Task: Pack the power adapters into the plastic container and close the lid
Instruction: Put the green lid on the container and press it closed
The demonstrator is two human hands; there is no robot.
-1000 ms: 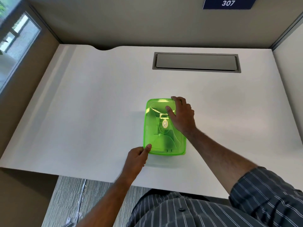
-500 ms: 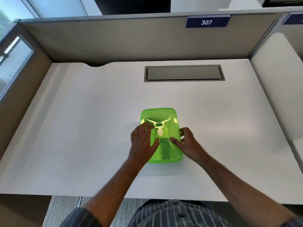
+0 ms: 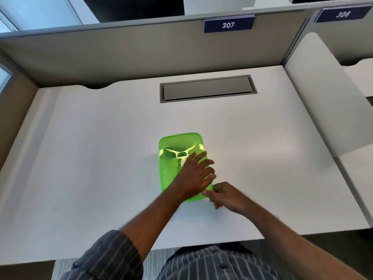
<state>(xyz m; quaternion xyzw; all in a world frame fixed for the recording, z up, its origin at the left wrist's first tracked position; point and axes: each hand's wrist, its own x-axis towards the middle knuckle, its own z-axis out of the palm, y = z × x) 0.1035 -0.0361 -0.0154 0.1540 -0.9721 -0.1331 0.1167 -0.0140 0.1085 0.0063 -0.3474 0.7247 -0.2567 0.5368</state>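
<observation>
Office cubicle — white desk (image 3: 101,158), grey partition (image 3: 121,55), numbered sign 307 (image 3: 228,24), cable hatch (image 3: 207,90)

white desk (image 3: 101,158), grey cable hatch (image 3: 207,88) set in its far side, beige partition (image 3: 121,55) behind, blue signs 307 (image 3: 228,24) and 306 (image 3: 342,14)

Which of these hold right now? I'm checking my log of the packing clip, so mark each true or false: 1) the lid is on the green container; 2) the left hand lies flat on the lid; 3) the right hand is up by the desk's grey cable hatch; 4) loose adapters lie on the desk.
1) True: the lid covers the green container.
2) True: the left hand lies palm down on it.
3) False: the right hand pinches the container's near right corner, far from the cable hatch.
4) False: the desk shows no loose adapters.
</observation>
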